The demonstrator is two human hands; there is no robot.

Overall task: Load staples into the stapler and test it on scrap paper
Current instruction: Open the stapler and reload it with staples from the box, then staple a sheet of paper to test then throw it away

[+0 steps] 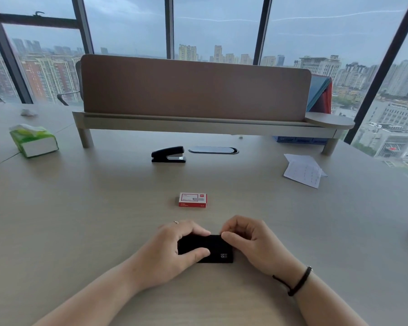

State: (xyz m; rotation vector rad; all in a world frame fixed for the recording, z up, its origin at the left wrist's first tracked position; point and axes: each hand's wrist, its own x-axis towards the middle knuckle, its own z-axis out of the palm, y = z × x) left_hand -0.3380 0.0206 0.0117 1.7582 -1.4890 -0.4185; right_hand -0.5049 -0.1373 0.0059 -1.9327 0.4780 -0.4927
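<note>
A small black stapler (pixel 213 249) lies on the desk close to me. My left hand (pixel 172 248) grips its left part, thumb on the near side and fingers over the top. My right hand (pixel 252 241) has its fingers curled at the stapler's upper right corner, pinching there. A red and white staple box (pixel 193 200) lies shut on the desk just beyond my hands. A second, larger black stapler (pixel 168 154) sits farther back. Folded scrap paper (pixel 303 170) lies at the right.
A green tissue pack (pixel 33 141) stands at the far left. A raised shelf with a brown divider panel (pixel 193 90) crosses the back of the desk (pixel 80 208). A cable grommet (pixel 213 150) sits beside the larger stapler. A blue tray (pixel 299 139) is under the shelf's right end.
</note>
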